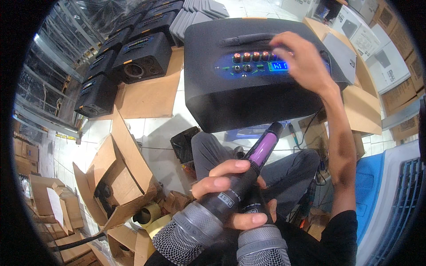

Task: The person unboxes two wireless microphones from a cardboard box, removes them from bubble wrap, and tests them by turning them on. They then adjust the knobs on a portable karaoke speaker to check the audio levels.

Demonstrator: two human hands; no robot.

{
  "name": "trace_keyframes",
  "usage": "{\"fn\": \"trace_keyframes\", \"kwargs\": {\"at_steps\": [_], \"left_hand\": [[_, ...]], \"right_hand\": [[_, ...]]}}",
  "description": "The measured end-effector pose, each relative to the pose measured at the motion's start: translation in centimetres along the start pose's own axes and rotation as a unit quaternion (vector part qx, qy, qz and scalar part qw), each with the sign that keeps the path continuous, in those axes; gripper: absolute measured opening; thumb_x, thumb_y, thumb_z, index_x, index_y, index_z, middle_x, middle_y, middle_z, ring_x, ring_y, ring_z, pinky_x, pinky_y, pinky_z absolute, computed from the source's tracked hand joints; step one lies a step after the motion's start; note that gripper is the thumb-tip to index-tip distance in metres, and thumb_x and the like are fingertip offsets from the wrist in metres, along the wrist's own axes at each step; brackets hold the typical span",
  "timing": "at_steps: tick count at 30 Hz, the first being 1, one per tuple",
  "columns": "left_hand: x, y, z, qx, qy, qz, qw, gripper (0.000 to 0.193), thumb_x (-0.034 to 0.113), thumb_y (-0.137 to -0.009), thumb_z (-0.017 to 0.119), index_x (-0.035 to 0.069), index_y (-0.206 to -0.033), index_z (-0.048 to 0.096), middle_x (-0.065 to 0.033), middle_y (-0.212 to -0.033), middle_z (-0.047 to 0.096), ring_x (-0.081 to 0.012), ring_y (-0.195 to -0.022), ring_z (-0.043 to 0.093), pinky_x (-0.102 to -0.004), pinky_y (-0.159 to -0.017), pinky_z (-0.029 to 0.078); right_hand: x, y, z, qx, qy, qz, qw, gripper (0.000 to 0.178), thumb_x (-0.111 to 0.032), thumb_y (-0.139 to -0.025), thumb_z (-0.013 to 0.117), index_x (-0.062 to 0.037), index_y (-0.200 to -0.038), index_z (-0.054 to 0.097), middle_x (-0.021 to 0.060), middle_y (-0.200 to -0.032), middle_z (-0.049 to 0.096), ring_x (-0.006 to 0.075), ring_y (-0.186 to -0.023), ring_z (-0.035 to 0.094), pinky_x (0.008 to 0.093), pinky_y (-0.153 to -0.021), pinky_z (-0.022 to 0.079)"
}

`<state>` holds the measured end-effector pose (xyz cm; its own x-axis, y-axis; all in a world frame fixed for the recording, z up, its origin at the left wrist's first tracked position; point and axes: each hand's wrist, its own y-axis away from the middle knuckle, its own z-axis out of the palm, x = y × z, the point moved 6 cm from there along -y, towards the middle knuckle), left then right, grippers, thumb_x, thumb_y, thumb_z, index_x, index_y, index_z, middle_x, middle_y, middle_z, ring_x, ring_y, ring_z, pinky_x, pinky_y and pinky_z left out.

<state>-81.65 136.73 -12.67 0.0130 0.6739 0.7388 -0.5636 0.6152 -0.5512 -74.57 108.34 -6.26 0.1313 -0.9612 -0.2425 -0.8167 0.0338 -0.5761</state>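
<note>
My left hand (222,179) is wrapped around two wireless microphones in front of my lap. One microphone (217,206) has its silver mesh head toward the lower left and a purple section on its handle. Crossing under it, the second microphone (255,206) has its mesh head at the bottom edge. Beyond my knees stands a large black speaker (253,102) with a lit control panel (262,66) on its top. My right hand (306,62) reaches over the panel's right end, its fingers closed at a knob in the row of knobs (256,56). That knob is mostly hidden.
Several black speakers (142,57) line the far left, near stacked grey panels (195,22). Opened cardboard boxes (120,177) lie at left. White printed cartons (381,57) stand at far right. A blue and white slatted unit (377,190) sits close to my right arm.
</note>
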Motion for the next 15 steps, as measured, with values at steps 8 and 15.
{"fn": "trace_keyframes", "kwargs": {"at_steps": [8, 15], "left_hand": [[0.0, 0.1, 0.2, -0.001, -0.041, 0.002, 0.999, 0.101, 0.0, -0.061, 0.087, 0.031, -0.142, 0.034, -0.0157, -0.145, 0.038, -0.0556, -0.107, 0.061, -0.0655, -0.093, 0.053], [-0.2, -0.3, 0.7, -0.029, -0.029, -0.011, 0.999, 0.1, -0.003, -0.063, 0.087, 0.031, -0.142, 0.035, -0.0156, -0.146, 0.036, -0.0481, -0.11, 0.061, -0.0585, -0.095, 0.054]], "right_hand": [[4.6, 3.3, -7.8, 0.172, 0.085, 0.131, 0.973, 0.021, -0.012, -0.095, 0.061, -0.001, -0.11, 0.069, 0.0163, -0.112, 0.071, 0.0303, -0.105, 0.067, 0.0365, -0.095, 0.049], [3.7, 3.7, -5.8, 0.019, 0.116, 0.058, 0.991, 0.022, -0.01, -0.092, 0.063, -0.0033, -0.112, 0.071, 0.0135, -0.111, 0.071, 0.0318, -0.108, 0.063, 0.0406, -0.098, 0.046]]}}
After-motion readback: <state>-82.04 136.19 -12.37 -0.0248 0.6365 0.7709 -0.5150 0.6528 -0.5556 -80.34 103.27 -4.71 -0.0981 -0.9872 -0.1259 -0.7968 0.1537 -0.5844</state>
